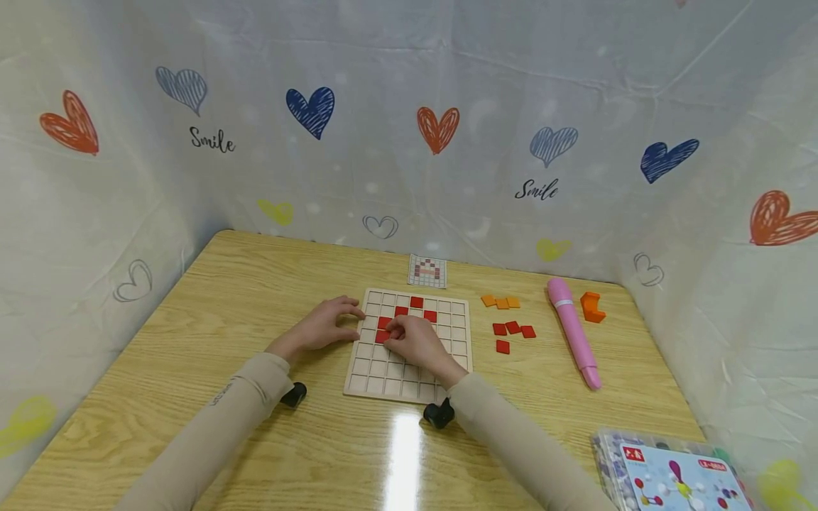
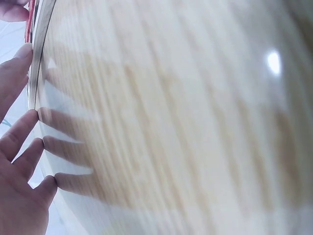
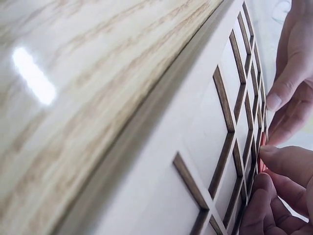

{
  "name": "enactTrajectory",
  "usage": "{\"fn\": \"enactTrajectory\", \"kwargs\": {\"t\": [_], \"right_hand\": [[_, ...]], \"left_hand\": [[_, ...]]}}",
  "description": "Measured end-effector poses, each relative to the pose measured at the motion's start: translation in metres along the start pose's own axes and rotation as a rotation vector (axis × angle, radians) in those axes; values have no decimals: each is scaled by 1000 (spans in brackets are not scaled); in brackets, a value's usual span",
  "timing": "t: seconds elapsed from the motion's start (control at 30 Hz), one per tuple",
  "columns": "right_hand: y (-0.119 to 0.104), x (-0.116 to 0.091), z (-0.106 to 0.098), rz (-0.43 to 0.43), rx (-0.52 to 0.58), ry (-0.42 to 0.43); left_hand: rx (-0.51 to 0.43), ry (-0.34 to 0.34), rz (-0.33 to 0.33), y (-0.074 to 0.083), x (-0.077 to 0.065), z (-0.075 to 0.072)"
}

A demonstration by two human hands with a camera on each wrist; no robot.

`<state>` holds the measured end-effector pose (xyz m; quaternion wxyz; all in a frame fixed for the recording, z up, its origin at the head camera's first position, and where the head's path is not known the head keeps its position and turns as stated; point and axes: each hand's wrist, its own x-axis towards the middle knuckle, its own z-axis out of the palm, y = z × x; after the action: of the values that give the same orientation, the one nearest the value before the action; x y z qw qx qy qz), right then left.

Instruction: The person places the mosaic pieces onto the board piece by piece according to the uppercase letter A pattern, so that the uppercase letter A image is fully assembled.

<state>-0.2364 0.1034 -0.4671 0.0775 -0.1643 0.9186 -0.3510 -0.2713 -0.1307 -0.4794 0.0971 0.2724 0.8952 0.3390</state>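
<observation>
A pale wooden grid board [image 1: 377,369] lies on the table with several red square tiles [image 1: 417,302] set in its upper cells. At the board's left edge rests my left hand [image 1: 324,324], fingers spread and thumb against the rim; the left wrist view shows those fingers [image 2: 22,132] touching table and board edge. My right hand [image 1: 418,344] reaches over the middle of the board. Its thumb and fingers pinch a red tile [image 1: 382,336] at a left-hand cell. In the right wrist view, red shows between these fingertips [image 3: 270,152]. The hand hides several cells.
Loose red tiles [image 1: 503,346] and orange tiles [image 1: 502,303] lie right of the board. Beyond it sits a small pattern card [image 1: 427,272]. Farther right are a pink wand-shaped object [image 1: 575,333] and an orange bracket-like piece [image 1: 592,307]. A clear box [image 1: 677,475] stands at the near right corner.
</observation>
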Motion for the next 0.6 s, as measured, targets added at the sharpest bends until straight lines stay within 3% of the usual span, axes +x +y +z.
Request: {"fn": "enactTrajectory", "kwargs": {"t": [0.6], "right_hand": [[0,0,2,-27,-27,26]], "left_hand": [[14,1,3,-2,1,0]]}}
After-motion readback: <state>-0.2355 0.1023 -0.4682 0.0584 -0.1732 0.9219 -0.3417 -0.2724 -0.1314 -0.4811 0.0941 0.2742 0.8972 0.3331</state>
